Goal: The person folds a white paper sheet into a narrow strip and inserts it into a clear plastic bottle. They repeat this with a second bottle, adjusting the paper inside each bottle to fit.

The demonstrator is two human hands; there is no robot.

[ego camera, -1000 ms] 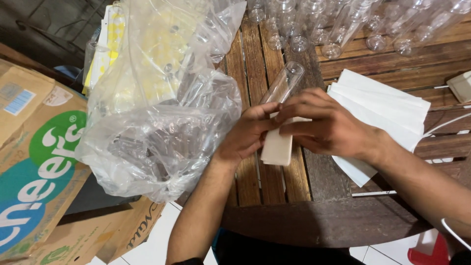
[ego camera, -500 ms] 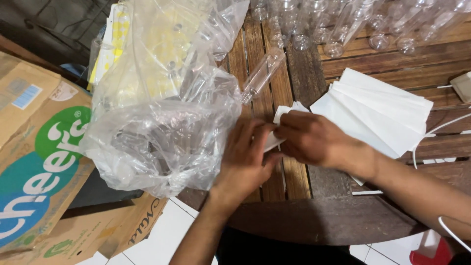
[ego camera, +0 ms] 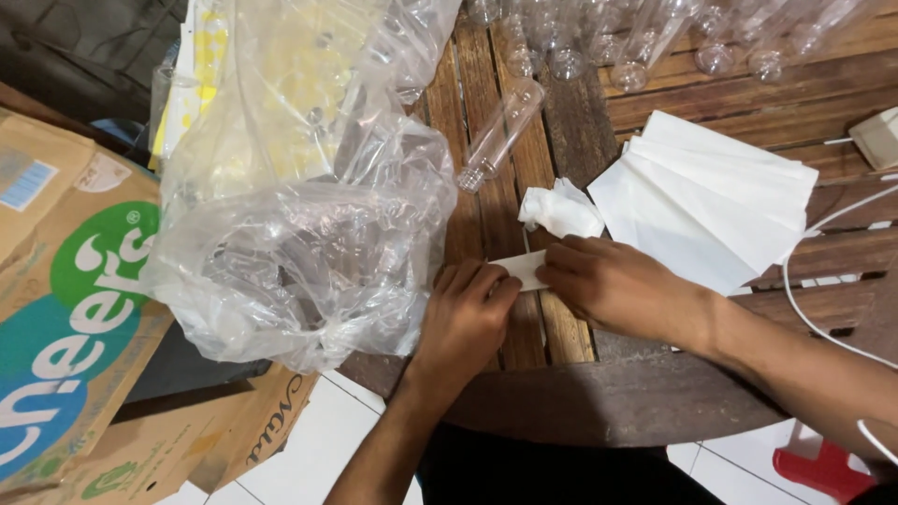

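My left hand (ego camera: 468, 313) and my right hand (ego camera: 613, 285) press together on a small folded piece of white paper (ego camera: 522, 269) lying flat on the wooden table (ego camera: 561, 393). Both hands pinch its ends, fingers curled over it. Just beyond the hands lies a crumpled white tissue (ego camera: 559, 209). A clear plastic tube bottle (ego camera: 500, 136) lies on the planks behind that, apart from both hands.
A big clear plastic bag (ego camera: 299, 206) full of clear bottles bulges at the left. A stack of white paper sheets (ego camera: 711, 201) lies at the right. More clear bottles (ego camera: 636, 37) line the far edge. Cardboard boxes (ego camera: 75, 309) stand left; a white cable (ego camera: 823, 281) runs right.
The hands came down from holding the folded paper upright to pressing it flat on the table. The crumpled tissue is now uncovered beyond them.
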